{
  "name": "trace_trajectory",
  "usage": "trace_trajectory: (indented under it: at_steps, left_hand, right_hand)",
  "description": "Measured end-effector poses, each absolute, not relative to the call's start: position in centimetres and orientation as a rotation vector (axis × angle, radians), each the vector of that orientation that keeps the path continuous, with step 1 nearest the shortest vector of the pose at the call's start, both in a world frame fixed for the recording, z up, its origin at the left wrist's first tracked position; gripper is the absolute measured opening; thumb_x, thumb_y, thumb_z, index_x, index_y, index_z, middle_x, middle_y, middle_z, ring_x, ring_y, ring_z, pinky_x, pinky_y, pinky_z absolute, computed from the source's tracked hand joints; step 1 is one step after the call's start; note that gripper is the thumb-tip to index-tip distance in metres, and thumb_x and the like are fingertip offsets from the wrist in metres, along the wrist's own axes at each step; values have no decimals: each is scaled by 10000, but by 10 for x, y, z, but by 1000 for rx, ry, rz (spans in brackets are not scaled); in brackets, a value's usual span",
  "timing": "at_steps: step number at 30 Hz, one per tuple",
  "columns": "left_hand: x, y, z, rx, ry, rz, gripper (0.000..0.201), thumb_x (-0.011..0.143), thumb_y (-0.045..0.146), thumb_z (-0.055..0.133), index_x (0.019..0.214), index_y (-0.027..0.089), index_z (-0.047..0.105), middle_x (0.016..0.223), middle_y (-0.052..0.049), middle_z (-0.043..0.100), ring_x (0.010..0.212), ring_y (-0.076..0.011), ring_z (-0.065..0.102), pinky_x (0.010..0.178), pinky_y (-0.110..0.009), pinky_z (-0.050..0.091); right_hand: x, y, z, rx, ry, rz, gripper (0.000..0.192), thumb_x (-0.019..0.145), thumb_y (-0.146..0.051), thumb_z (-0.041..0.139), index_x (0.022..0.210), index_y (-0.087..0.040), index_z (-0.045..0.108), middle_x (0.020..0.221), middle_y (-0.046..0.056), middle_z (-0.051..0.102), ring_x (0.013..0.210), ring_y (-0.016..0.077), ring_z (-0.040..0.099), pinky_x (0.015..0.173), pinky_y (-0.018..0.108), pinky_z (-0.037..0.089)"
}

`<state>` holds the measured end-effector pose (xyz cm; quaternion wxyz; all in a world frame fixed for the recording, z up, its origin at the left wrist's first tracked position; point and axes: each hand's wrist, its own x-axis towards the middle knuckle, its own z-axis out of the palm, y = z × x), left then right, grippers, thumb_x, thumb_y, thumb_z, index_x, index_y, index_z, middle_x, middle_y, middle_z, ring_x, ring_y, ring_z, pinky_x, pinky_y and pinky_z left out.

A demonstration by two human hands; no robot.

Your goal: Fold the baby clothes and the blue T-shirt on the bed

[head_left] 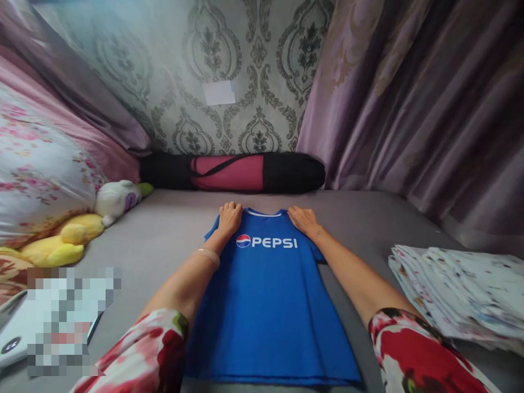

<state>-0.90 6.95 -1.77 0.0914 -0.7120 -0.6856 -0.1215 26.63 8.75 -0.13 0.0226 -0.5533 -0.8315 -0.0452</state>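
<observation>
While the blue Pepsi T-shirt lay front-up on the grey bed, the left hand and right hand pressed its shoulders flat — fingers together, gripping nothing — keeping it spread, with folded floral cloth well apart.

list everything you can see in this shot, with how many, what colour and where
T-shirt: one, blue with white Pepsi lettering, spread flat on the grey bed, centre.
Rolled mat in bag: one, pink and black, against the far wall.
Plush toys: two, one white, one yellow, at left by the floral pillow.
Folded cloth stack: one pile, white with small prints, at right.
Curtains: mauve, right side.
Wallpaper: grey patterned, far wall.
Left hand: one, on the shirt's left shoulder.
Right hand: one, on the shirt's right shoulder.
Sleeves: two, red floral, bottom edge.
</observation>
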Motion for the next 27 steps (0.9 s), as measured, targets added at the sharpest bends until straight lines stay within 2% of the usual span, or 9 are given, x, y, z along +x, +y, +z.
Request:
trace_trajectory:
  at_steps: [6, 10, 15, 22, 24, 27]
  left_hand:
    - [-10, 83, -23, -2110, -2284, -429, 283, 959, 311, 380, 1056, 189, 616, 1141, -145, 614, 1103, -288, 539, 903, -420, 374]
    - [-11, 99, -9, -2209, -2562, -390, 263, 918, 372, 455, 990, 218, 655, 1131, -103, 677, 1115, -295, 578, 919, -427, 379]
    - [-5, 103, -11, -2253, -2592, -467, 264, 893, 422, 514, 1019, 220, 630, 1141, -82, 682, 1110, -276, 585, 934, -417, 369]
    - [6, 84, -33, -2112, -2303, -644, 236, 950, 357, 416, 1038, 187, 554, 1105, -116, 644, 1099, -283, 546, 904, -415, 361]
    - [7, 81, -33, -2083, -2278, -610, 259, 954, 354, 402, 1074, 175, 546, 1129, -137, 623, 1103, -296, 528, 907, -422, 355]
    - [10, 78, -28, -2027, -2235, -580, 327, 951, 337, 401, 1182, 140, 522, 1217, -186, 567, 1142, -325, 490, 918, -444, 348]
  right_hand:
    - [264, 104, -7, -1754, -2471, 39, 308, 1005, -307, 341, 1152, -212, 594, 1193, 111, 638, 1084, 239, 599, 870, 336, 429]
    - [263, 123, -7, -1657, -2466, 319, 262, 962, -292, 473, 1156, -198, 622, 1221, 92, 628, 1149, 205, 559, 939, 280, 398]
    - [260, 136, -12, -1663, -2388, 454, 245, 918, -339, 555, 1087, -182, 637, 1151, 81, 658, 1041, 196, 602, 867, 262, 423]
    - [257, 118, -13, -1722, -2299, 306, 277, 935, -425, 505, 1044, -199, 620, 1129, 98, 668, 1036, 225, 600, 858, 292, 415]
    - [260, 117, -7, -1757, -2301, 363, 359, 931, -511, 470, 1003, -202, 639, 1105, 109, 678, 1018, 251, 613, 837, 311, 428]
    - [276, 121, 4, -1766, -2255, 566, 570, 941, -633, 312, 850, -202, 674, 964, 118, 707, 922, 258, 650, 780, 321, 457]
